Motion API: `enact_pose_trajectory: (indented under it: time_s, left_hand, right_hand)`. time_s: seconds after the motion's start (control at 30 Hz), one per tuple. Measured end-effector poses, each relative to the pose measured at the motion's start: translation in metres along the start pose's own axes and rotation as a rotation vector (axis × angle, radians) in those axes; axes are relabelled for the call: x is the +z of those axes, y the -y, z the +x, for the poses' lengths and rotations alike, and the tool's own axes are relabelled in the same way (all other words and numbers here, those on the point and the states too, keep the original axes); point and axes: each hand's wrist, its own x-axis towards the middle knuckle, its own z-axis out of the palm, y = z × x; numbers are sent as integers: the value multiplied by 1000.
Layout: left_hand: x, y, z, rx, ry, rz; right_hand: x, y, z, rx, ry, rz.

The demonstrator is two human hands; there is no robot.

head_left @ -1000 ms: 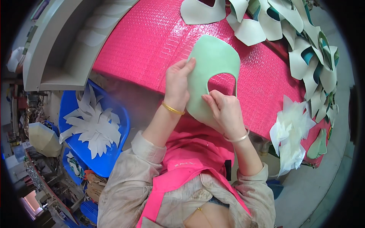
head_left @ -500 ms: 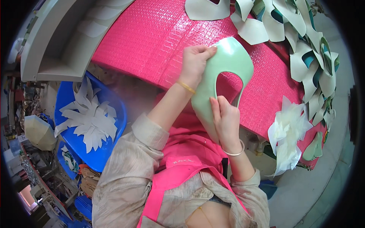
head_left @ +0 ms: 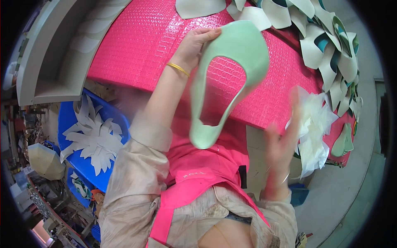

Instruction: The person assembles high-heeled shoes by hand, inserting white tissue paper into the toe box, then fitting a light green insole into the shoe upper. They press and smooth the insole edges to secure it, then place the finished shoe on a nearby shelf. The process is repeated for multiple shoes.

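Observation:
My left hand [head_left: 191, 47] pinches a mint-green shoe upper [head_left: 252, 49] at its upper left edge, thumb on the outer face. The upper hangs over the pink table edge, its wide toe part up and its narrow heel end down by my apron. Through its large opening the pink table [head_left: 136, 45] shows. My right hand [head_left: 283, 138], blurred by motion, is off the upper, with thumb and fingers apart and no object seen in it. It is beside a pile of thin whitish translucent sheets [head_left: 312, 136] at the table's right edge.
Several pale uppers with teal linings [head_left: 326, 49] lie piled at the far right. Another pale piece [head_left: 200, 7] is at the far edge. A grey open-fronted box [head_left: 58, 89] stands at left, above a blue bin [head_left: 93, 175] of white cut pieces. A green piece [head_left: 343, 140] lies at right.
My right hand has let go of the upper and moved right toward the translucent sheets. My left hand has moved a little left and up, and the upper has turned to show its whole opening.

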Motion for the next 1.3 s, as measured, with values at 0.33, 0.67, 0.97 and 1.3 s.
enact_pose_trajectory:
  time_s: [0.33,0.67,0.97,1.3]
  left_hand:
    - [75,-6,-80,-189,79,775]
    - [88,34,-119,-156,118,714]
    - [88,54,-175,-49,370,554]
    - [165,61,-93,274,255,926]
  right_hand:
    - [15,-66,49,430,140,898]
    - [-7,-62,60,366,-51,488]
    - [-38,-64,24,559,35,1039]
    - [-281,-92,-17,294,-567,-386]
